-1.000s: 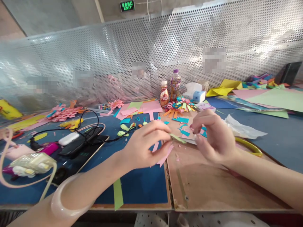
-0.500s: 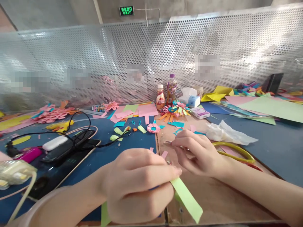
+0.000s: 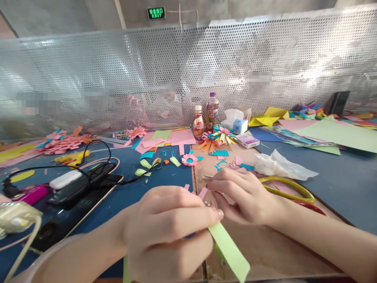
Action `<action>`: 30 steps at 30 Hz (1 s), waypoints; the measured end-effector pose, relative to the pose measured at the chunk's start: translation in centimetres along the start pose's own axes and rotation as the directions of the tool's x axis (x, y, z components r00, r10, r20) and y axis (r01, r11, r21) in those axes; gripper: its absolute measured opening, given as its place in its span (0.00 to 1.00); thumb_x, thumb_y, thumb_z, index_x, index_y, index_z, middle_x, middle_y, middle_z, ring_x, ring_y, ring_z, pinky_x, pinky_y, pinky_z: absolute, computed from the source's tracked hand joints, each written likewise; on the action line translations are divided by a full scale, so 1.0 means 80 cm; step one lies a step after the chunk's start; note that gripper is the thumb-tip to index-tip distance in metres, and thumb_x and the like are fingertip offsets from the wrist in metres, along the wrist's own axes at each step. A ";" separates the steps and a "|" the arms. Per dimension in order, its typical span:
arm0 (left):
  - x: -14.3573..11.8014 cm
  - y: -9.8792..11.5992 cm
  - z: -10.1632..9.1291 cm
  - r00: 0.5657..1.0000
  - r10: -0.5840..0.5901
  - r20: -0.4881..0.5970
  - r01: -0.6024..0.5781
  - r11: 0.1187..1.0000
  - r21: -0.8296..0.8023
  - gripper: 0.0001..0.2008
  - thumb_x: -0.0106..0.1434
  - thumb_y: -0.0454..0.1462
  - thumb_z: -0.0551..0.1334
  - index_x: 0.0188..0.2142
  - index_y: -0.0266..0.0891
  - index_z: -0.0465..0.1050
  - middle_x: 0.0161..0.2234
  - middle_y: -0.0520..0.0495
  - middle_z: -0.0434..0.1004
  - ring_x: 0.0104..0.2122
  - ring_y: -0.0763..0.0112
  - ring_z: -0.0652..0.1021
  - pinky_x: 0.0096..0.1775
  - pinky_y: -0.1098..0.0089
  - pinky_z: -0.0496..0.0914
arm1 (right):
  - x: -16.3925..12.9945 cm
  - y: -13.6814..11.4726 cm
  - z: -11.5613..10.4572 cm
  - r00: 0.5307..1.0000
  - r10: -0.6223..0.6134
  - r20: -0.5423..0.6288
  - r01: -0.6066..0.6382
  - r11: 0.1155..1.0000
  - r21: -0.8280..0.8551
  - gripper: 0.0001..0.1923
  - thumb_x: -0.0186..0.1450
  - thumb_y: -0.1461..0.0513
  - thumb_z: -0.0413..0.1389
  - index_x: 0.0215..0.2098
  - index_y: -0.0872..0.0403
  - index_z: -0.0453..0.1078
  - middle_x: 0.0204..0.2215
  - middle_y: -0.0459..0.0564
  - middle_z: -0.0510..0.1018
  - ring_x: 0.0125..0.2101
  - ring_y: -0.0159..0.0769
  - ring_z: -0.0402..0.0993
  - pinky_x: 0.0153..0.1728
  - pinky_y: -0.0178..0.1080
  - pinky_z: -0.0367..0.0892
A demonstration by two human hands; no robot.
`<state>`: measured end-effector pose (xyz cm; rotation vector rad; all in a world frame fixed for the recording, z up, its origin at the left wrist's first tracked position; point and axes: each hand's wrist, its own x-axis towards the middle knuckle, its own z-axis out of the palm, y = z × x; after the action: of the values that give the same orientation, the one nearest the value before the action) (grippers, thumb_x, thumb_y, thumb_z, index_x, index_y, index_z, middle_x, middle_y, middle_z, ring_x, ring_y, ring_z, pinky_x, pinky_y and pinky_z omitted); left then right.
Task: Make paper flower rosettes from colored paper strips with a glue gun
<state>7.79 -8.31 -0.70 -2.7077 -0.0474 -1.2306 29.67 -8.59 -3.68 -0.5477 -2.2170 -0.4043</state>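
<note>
My left hand (image 3: 173,232) is closed in a pinch on a light green paper strip (image 3: 229,249), which slants down to the right from the fingertips. More green paper shows below the wrist. To its right, my right hand (image 3: 241,194) has its fingers curled over the blades of a pair of scissors (image 3: 287,186). A metal tip pokes out left of the fingers, and the yellow and red handles lie behind the hand on the brown board. Small pink paper pieces (image 3: 203,193) show just beyond my left hand.
A pink paper flower (image 3: 189,159), paper scraps and crumpled tissue (image 3: 279,165) lie ahead. Two bottles (image 3: 198,121) and a tissue pack (image 3: 240,125) stand near the perforated metal screen (image 3: 147,78). Phones (image 3: 79,212), cables and a yellow glue gun (image 3: 72,158) are at left.
The view has shifted slightly. My left hand keeps its pinch on the green strip, and my right hand has moved slightly down over the scissors.
</note>
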 end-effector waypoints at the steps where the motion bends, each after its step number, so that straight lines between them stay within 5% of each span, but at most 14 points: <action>1: 0.002 -0.009 0.001 0.994 0.102 0.040 -0.102 0.995 0.000 0.05 0.58 0.35 0.61 0.34 0.48 0.71 0.38 0.52 0.77 0.33 0.71 0.78 0.37 0.70 0.77 | 0.000 0.000 0.000 1.000 0.012 0.000 -0.012 1.000 0.017 0.13 0.59 0.72 0.50 0.42 0.57 0.60 0.29 0.50 0.71 0.27 0.33 0.65 0.24 0.35 0.62; 3: 0.007 -0.025 0.006 0.988 0.143 0.061 -0.145 0.989 0.029 0.06 0.57 0.31 0.61 0.35 0.40 0.71 0.41 0.45 0.76 0.37 0.71 0.77 0.39 0.72 0.76 | -0.002 0.000 0.000 0.997 0.072 -0.008 -0.071 0.995 0.065 0.14 0.60 0.71 0.49 0.44 0.57 0.59 0.29 0.50 0.70 0.28 0.32 0.66 0.25 0.35 0.63; 7: 0.009 -0.048 0.024 0.984 -0.174 -0.033 0.173 0.984 -0.045 0.06 0.58 0.27 0.59 0.33 0.36 0.69 0.39 0.42 0.76 0.39 0.69 0.77 0.41 0.70 0.73 | -0.004 0.004 0.000 0.944 0.326 -0.048 -0.322 0.943 0.084 0.15 0.61 0.70 0.49 0.46 0.54 0.59 0.30 0.47 0.68 0.27 0.30 0.64 0.25 0.34 0.62; 12: 0.008 -0.054 0.035 0.851 -0.516 0.095 0.522 0.818 -0.241 0.03 0.60 0.30 0.57 0.32 0.36 0.69 0.38 0.42 0.74 0.40 0.68 0.75 0.34 0.72 0.73 | 0.000 0.008 -0.001 0.883 0.466 -0.054 -0.455 0.879 0.144 0.13 0.60 0.68 0.51 0.44 0.54 0.62 0.29 0.46 0.67 0.28 0.31 0.63 0.27 0.34 0.63; 24: 0.016 -0.046 0.035 0.829 -0.540 0.143 0.559 0.791 -0.249 0.04 0.59 0.30 0.58 0.30 0.35 0.71 0.33 0.46 0.74 0.33 0.73 0.73 0.32 0.75 0.70 | 0.006 0.007 0.005 0.867 0.497 0.026 -0.489 0.841 0.233 0.04 0.61 0.67 0.51 0.34 0.56 0.68 0.28 0.48 0.67 0.26 0.31 0.63 0.27 0.36 0.63; 30: 0.014 -0.047 0.038 0.832 -0.536 0.146 0.554 0.780 -0.292 0.03 0.60 0.32 0.58 0.34 0.36 0.70 0.32 0.48 0.74 0.30 0.74 0.74 0.32 0.73 0.72 | 0.012 0.006 -0.001 0.805 0.584 0.099 -0.587 0.763 0.271 0.08 0.64 0.65 0.49 0.27 0.54 0.66 0.25 0.47 0.68 0.26 0.31 0.64 0.28 0.36 0.62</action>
<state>10.42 -4.18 -1.34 -3.1401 -0.7602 -1.4002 29.45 -7.96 -2.83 -1.0345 -1.9264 0.2553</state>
